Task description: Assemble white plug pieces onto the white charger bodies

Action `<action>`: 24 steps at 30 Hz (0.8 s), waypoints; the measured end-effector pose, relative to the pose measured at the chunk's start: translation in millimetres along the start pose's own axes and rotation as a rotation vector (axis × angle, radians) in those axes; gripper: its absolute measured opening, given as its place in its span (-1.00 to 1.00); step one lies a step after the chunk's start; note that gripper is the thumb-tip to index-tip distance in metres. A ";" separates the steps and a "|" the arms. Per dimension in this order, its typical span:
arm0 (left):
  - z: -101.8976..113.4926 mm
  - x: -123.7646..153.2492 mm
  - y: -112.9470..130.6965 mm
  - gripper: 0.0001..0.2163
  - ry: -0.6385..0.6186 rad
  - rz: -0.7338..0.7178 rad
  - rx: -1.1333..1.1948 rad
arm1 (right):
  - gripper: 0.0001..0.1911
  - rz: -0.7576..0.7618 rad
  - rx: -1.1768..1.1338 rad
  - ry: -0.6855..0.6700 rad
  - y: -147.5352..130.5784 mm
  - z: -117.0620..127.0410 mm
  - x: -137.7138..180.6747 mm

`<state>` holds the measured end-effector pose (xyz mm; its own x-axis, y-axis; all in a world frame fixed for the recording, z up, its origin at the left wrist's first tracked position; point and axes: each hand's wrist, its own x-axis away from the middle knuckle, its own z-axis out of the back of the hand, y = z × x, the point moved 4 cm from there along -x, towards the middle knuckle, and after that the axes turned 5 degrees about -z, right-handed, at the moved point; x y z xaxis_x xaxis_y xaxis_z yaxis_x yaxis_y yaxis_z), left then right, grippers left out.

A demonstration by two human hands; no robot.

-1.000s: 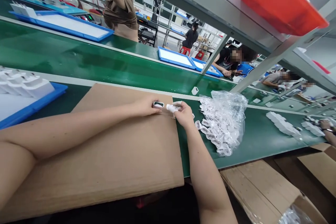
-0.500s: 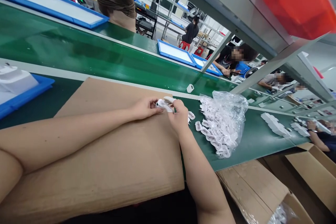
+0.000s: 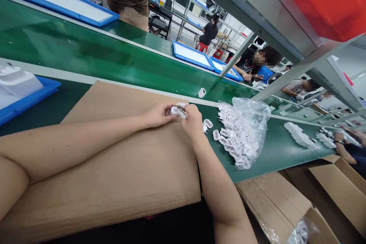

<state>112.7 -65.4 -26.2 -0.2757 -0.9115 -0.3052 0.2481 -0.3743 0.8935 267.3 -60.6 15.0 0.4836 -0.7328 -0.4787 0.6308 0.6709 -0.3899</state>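
Note:
My left hand (image 3: 159, 114) and my right hand (image 3: 192, 119) meet above a cardboard sheet (image 3: 137, 160). Between them are white plastic housing pieces (image 3: 177, 112), pinched from both sides; the fingers cover part of them. The left fingers close on the left end, while the right thumb and fingers grip the right end. Just right of my right hand lie a few loose white plastic parts (image 3: 208, 124). Farther right, a heap of similar white parts (image 3: 234, 137) spills from a clear plastic bag (image 3: 256, 122) on the green table.
Behind the cardboard runs a green conveyor belt (image 3: 128, 68) carrying a small white piece (image 3: 202, 92). A blue tray (image 3: 42, 91) with white parts stands at left. Open cardboard boxes (image 3: 277, 202) sit lower right. A red bin (image 3: 323, 4) hangs overhead; co-workers sit across and at right.
The white pieces between my hands have come closer together, and my hands have shifted slightly. On the belt, the small white piece has moved a little to the left.

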 end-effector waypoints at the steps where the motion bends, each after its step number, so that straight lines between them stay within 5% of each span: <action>1: -0.2 0.7 0.1 -0.58 -0.005 -0.002 -0.025 | -0.58 -0.004 0.021 -0.014 0.0 -0.3 -0.9; 10: 5.6 3.6 12.1 -0.70 -0.038 0.001 -0.628 | -0.56 -0.058 0.064 -0.016 -1.5 -2.0 -5.6; 16: 18.4 3.2 21.5 -0.73 -0.067 0.153 -0.399 | -0.50 -0.209 -0.100 0.055 20.6 -3.9 3.1; 20: 73.7 31.0 42.8 -0.71 0.177 0.185 -0.327 | -0.34 -0.288 0.177 0.193 47.8 11.6 11.0; 24: 178.9 81.8 74.3 -0.60 0.617 0.191 -0.302 | -0.23 -0.683 0.442 0.125 78.4 10.6 29.5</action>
<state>-57.6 -137.3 74.1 0.3521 -0.8627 -0.3629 0.5109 -0.1477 0.8469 337.4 -30.8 -21.3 -0.1484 -0.9277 -0.3426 0.9549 -0.0444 -0.2935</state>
